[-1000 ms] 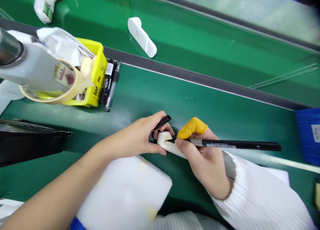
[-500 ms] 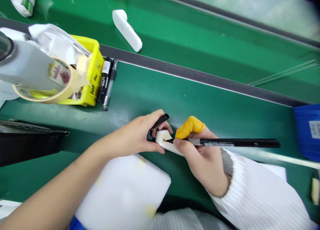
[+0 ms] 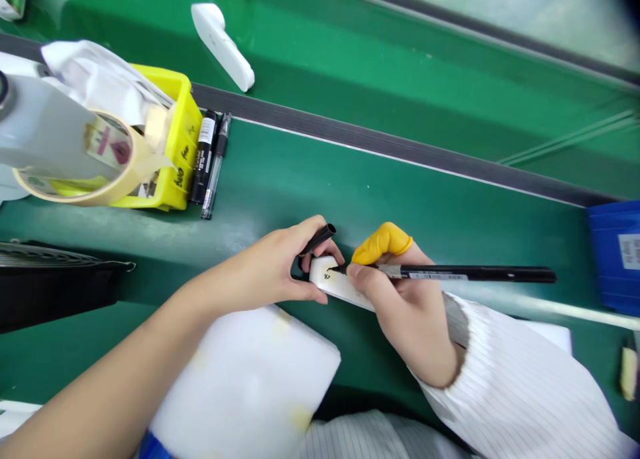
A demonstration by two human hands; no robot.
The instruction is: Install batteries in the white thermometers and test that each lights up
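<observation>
My left hand [image 3: 285, 262] is closed on the near end of a white plastic piece [image 3: 345, 286], with a black pen cap [image 3: 319, 239] also tucked between its fingers. A yellowish patch on the piece carries small black handwriting. In my right hand [image 3: 400, 299], a black marker pen [image 3: 470, 273] is pinched between thumb and index finger, the index wearing a yellow finger cot [image 3: 383, 244]. The pen lies almost level, its tip touching the patch beside the written marks. My right fingers cover part of the white piece.
A yellow bin [image 3: 183, 139] holds white items, with a masking tape roll [image 3: 123, 186] and a bottle [image 3: 50, 126] beside it. Pens [image 3: 215, 172] lie along it. A white handheld device [image 3: 223, 46] rests beyond the dark strip. White foam [image 3: 245, 379] is nearest me; a blue bin [image 3: 617, 252] stands right.
Another dark stroke has appeared on the patch. The pen tip and right hand have shifted slightly up. My left hand keeps its hold; the whole view has shifted a little.
</observation>
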